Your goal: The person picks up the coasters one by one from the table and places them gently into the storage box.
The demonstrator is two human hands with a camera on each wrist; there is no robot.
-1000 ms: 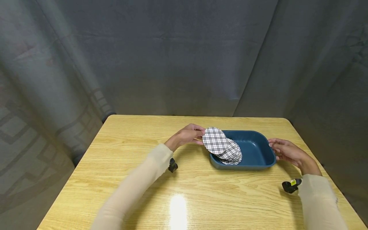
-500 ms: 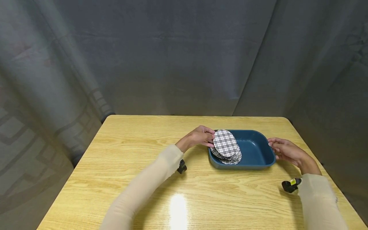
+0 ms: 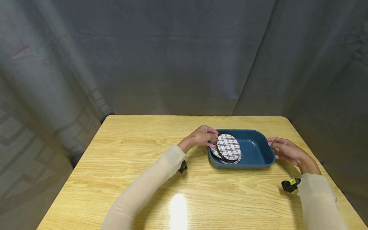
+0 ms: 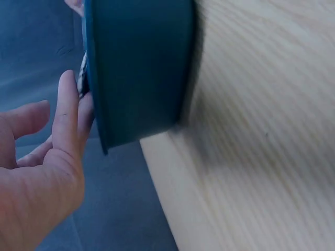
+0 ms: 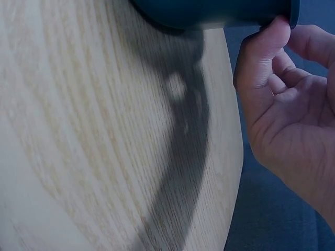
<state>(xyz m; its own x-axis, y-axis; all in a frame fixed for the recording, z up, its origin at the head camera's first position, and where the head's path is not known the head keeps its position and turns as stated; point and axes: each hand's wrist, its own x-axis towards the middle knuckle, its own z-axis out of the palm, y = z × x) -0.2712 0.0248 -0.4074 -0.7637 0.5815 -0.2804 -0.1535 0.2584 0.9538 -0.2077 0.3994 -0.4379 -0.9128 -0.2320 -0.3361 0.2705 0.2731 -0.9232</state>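
A dark blue rectangular container (image 3: 254,153) with rounded corners stands on the table. In its left half lies an overlapping pile of round plaid coasters, white with dark lines; the top coaster (image 3: 229,147) leans over the others. My left hand (image 3: 204,135) reaches over the container's left end, fingertips at the coasters' left edge. In the left wrist view its thumb is spread away from the straight fingers (image 4: 65,112), and a sliver of coaster (image 4: 82,76) shows beyond them. My right hand (image 3: 287,151) pinches the container's right rim between thumb and finger, as the right wrist view shows.
The wooden table (image 3: 138,137) extends left of and in front of the container. Grey curtains (image 3: 172,64) hang behind the table and at both sides. A black camera (image 3: 290,185) sits at the right wrist, another (image 3: 182,166) at the left.
My left hand has moved right over the container's edge, and the top coaster has gone from above the left rim down onto the pile. My right hand has stayed at the rim.
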